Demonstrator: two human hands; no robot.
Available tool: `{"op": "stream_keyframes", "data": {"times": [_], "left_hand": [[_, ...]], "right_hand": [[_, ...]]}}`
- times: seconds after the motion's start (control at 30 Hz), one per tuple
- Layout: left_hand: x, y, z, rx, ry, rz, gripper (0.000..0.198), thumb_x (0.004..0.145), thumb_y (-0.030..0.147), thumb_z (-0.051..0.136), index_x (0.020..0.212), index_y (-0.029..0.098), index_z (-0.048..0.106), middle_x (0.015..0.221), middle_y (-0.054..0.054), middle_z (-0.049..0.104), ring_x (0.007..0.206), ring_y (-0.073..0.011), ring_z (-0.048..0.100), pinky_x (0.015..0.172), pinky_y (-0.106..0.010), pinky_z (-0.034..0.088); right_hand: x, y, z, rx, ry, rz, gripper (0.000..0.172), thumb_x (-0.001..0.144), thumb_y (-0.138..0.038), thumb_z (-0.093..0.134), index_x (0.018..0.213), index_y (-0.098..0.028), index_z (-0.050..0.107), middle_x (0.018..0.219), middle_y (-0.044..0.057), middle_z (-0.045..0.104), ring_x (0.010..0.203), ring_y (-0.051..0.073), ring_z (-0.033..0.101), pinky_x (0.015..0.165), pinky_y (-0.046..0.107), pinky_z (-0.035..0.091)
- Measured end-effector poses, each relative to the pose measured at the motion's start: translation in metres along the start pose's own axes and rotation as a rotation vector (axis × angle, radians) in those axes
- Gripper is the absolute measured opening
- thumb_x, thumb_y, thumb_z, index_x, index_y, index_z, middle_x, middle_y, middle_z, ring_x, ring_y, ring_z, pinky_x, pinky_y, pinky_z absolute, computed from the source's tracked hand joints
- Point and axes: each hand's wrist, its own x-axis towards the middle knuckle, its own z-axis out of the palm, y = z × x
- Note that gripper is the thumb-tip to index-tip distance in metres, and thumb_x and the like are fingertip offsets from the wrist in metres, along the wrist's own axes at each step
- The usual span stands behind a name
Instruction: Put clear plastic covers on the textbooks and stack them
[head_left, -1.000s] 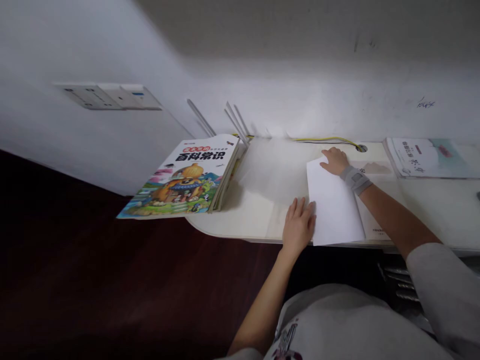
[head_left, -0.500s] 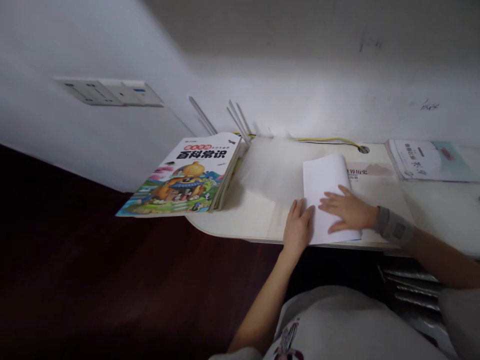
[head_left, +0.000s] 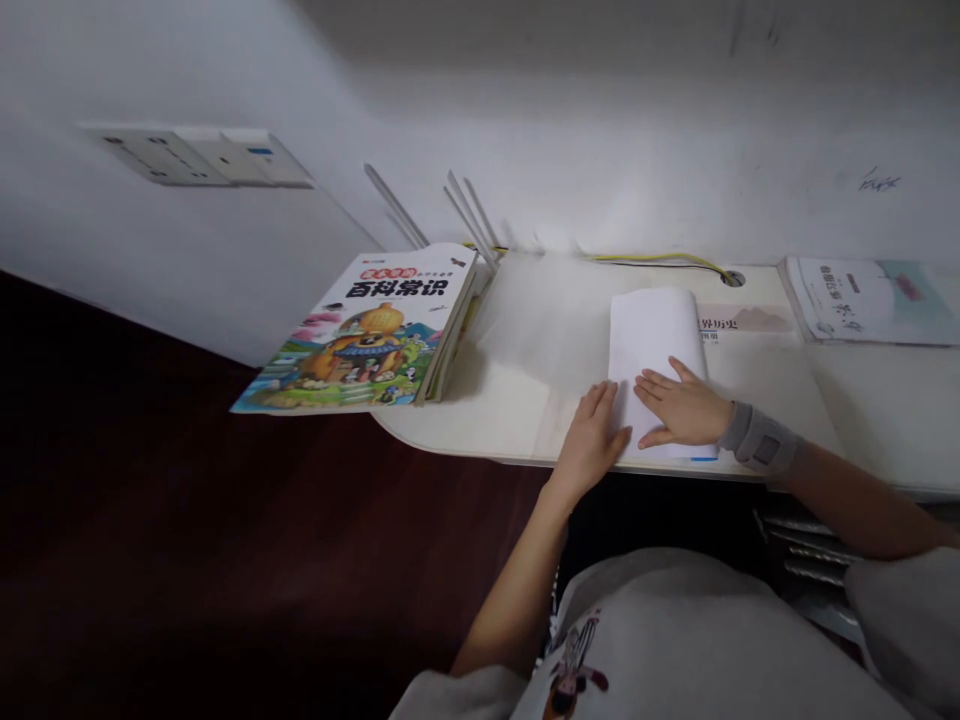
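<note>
White paper sheet (head_left: pixel 654 345) flat on the desk (head_left: pixel 480 430), pressed down right under the hands! Right hand (head_left: pixel 679 410) spread, palm down on top, gray wrist brace (head_left: pixel 759 440) just behind it; left hand (head_left: pixel 591 440) spread too, fingertips against the sheet's left edge, no pinch from either. Printed history book (head_left: pixel 742 322) underneath, showing past the right fingertips; illustrated encyclopedia book (head_left: pixel 360 335) well off beyond the left hand.

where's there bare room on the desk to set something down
The cream desk is bare between the thick colourful picture book and the white paper sheet, and below the white booklet at right. Crowded: left hand, right hand on the paper.
</note>
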Motion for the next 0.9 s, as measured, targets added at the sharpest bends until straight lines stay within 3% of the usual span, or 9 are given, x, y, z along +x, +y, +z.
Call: {"op": "stream_keyframes", "data": {"times": [0.13, 0.3, 0.5, 0.7, 0.9], "left_hand": [[-0.005, 0.001, -0.005, -0.02, -0.027, -0.014, 0.067, 0.082, 0.015, 0.049, 0.144, 0.017, 0.027, 0.149, -0.017, 0.033, 0.14, -0.0264, 0.027, 0.112, -0.048, 0.03], [-0.017, 0.012, -0.004, 0.105, 0.093, -0.015, 0.062, 0.078, 0.006, 0.045, 0.14, 0.012, 0.036, 0.142, -0.02, 0.04, 0.133, -0.0291, 0.038, 0.107, -0.049, 0.037], [-0.024, 0.019, 0.004, 0.074, 0.204, -0.031, 0.059, 0.081, 0.005, 0.04, 0.139, 0.015, 0.035, 0.135, -0.018, 0.047, 0.127, -0.0275, 0.045, 0.102, -0.05, 0.042], [-0.029, 0.017, 0.002, -0.036, 0.186, -0.068, 0.057, 0.082, 0.007, 0.04, 0.138, 0.015, 0.034, 0.133, -0.016, 0.048, 0.125, -0.0252, 0.046, 0.104, -0.048, 0.041], [-0.037, 0.01, 0.001, -0.19, 0.27, -0.111, 0.047, 0.09, 0.015, 0.036, 0.136, 0.019, 0.033, 0.134, -0.015, 0.049, 0.123, -0.0216, 0.05, 0.104, -0.046, 0.041]], "right_hand": [[0.003, -0.001, -0.001, -0.002, -0.027, 0.022, 0.081, 0.084, -0.069, 0.039, 0.137, -0.009, 0.045, 0.142, 0.023, 0.043, 0.135, 0.033, 0.035, 0.11, 0.062, 0.014], [0.003, -0.01, -0.003, -0.03, -0.023, 0.046, 0.08, 0.081, -0.068, 0.046, 0.138, -0.013, 0.044, 0.142, 0.024, 0.041, 0.135, 0.035, 0.034, 0.109, 0.061, 0.017], [-0.008, -0.038, -0.007, 0.019, -0.057, -0.062, 0.075, 0.077, -0.07, 0.052, 0.137, -0.026, 0.047, 0.147, 0.02, 0.036, 0.135, 0.041, 0.03, 0.105, 0.064, 0.022], [-0.023, -0.052, -0.004, 0.026, -0.071, -0.117, 0.074, 0.077, -0.065, 0.056, 0.137, -0.023, 0.046, 0.147, 0.017, 0.038, 0.134, 0.04, 0.032, 0.104, 0.064, 0.026], [-0.016, -0.057, 0.005, 0.023, -0.047, -0.042, 0.078, 0.077, -0.067, 0.054, 0.141, -0.024, 0.04, 0.149, 0.019, 0.032, 0.135, 0.043, 0.03, 0.1, 0.066, 0.03]]}}
